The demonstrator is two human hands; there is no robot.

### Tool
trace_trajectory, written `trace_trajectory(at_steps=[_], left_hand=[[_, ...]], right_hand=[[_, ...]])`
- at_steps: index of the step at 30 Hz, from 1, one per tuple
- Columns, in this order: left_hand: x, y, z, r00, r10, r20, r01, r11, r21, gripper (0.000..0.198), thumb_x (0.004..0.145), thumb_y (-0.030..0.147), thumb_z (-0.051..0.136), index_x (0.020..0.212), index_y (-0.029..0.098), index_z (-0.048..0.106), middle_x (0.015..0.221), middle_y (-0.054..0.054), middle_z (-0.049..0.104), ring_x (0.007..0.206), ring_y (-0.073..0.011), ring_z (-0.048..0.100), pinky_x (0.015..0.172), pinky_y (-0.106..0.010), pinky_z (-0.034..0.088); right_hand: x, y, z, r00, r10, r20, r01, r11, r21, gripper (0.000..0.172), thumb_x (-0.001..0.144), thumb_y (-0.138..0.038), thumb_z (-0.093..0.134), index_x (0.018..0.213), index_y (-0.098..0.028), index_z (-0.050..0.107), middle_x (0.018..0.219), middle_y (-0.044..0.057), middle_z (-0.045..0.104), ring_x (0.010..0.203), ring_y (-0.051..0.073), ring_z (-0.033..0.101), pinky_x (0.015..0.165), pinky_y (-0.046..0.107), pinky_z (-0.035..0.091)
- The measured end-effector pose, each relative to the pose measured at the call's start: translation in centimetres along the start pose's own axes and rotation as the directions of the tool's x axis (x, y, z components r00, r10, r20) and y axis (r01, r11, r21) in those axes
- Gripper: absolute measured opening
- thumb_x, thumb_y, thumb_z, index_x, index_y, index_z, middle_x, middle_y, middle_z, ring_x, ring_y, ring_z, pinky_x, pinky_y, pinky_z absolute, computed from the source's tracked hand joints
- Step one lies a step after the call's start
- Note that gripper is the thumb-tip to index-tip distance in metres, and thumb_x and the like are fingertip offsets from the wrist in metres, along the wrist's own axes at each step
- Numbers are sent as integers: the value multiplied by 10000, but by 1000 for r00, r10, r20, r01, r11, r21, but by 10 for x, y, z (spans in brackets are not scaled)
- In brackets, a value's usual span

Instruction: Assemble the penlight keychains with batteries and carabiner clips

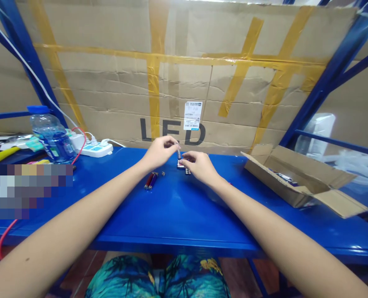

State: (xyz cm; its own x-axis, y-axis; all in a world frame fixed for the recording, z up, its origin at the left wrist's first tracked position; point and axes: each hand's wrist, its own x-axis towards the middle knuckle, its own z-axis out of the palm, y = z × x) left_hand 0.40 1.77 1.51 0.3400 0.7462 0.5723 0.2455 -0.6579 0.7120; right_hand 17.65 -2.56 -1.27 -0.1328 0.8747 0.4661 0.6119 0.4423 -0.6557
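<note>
My left hand (160,154) pinches the upper end of a small silvery cylinder (179,154), held upright above the blue table (177,211). Close by on the right, the thumb and index finger of my right hand (201,166) are drawn together at the lower end of that cylinder; what they grip is partly hidden. Beneath my fingers lie several small, shiny battery-like cylinders (187,171), some covered by my right hand. A slim red metallic tube (148,181) and a dark blue one (153,181) rest side by side left of them, near a tiny metal piece (163,174).
An open cardboard box (272,179) with shiny slim items inside stands at right. On the left are a blue-capped plastic bottle (51,138), a white power strip (96,150) and a red cable (6,236). Behind the table rises a large taped cardboard sheet (118,91).
</note>
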Motion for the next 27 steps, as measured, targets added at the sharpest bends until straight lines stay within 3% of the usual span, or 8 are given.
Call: trace_trajectory(at_steps=[2, 5, 9, 13, 17, 21, 23, 27], left_hand=[[5, -7, -6, 992, -33, -119, 24, 997, -71, 98, 898, 214, 539, 921, 151, 610, 841, -62, 718, 767, -149, 661, 767, -318, 521], [9, -15, -8, 980, -54, -190, 27, 989, -145, 125, 941, 180, 444, 979, 169, 563, 802, -37, 666, 696, -125, 625, 642, -271, 524], [7, -17, -3, 988, -105, -118, 75, 970, -231, 150, 946, 166, 409, 1008, 195, 542, 806, -14, 574, 720, -123, 600, 538, -220, 521], [3, -15, 4, 996, -72, -43, 61, 974, -217, 130, 919, 145, 440, 984, 188, 544, 794, -11, 541, 749, -133, 573, 537, -228, 534], [1, -18, 9, 999, -40, 36, 45, 987, -153, 82, 880, 144, 513, 946, 172, 552, 822, -25, 581, 773, -149, 580, 590, -265, 525], [-5, -18, 15, 994, 25, 108, -24, 1000, -9, 77, 863, 153, 563, 936, 169, 579, 901, -33, 649, 860, -163, 607, 789, -335, 498], [-10, -13, 18, 988, 56, 141, -61, 998, 28, 84, 868, 165, 567, 948, 173, 591, 909, -26, 664, 856, -160, 609, 809, -334, 476], [-19, -1, 24, 986, 95, 136, -108, 990, 89, 89, 877, 253, 599, 925, 179, 612, 859, -11, 673, 751, -148, 583, 710, -300, 448]], right_hand=[[2, -6, 13, 1000, -21, 10, 22, 989, -149, 129, 843, -179, 647, 931, -147, 736, 881, 92, 750, 805, 199, 664, 749, 303, 478], [4, -14, 35, 974, -92, 207, 154, 939, -307, 154, 862, -267, 656, 935, -156, 734, 917, 112, 745, 856, 225, 668, 758, 305, 466], [9, -16, 54, 936, -120, 331, 251, 885, -391, 123, 873, -210, 614, 838, -162, 722, 875, 114, 738, 836, 233, 672, 768, 312, 449], [8, -10, 40, 916, -128, 380, 238, 936, -260, 95, 806, -112, 614, 750, -159, 675, 774, 68, 719, 708, 183, 636, 661, 274, 426], [4, -2, 0, 965, -133, 224, 145, 989, -38, 93, 783, -107, 580, 746, -157, 648, 725, 34, 684, 667, 151, 597, 639, 267, 429], [6, 3, -31, 999, -30, -31, 38, 964, 262, 114, 792, -273, 624, 788, -162, 644, 639, 9, 630, 575, 137, 554, 546, 268, 424], [7, 3, -35, 997, 10, -72, 17, 930, 366, 162, 766, -324, 663, 782, -165, 639, 617, -1, 611, 517, 121, 520, 488, 260, 400], [7, 1, -30, 999, 20, -38, -1, 898, 440, 219, 743, -371, 696, 776, -162, 641, 610, -13, 600, 430, 95, 472, 432, 263, 381]])
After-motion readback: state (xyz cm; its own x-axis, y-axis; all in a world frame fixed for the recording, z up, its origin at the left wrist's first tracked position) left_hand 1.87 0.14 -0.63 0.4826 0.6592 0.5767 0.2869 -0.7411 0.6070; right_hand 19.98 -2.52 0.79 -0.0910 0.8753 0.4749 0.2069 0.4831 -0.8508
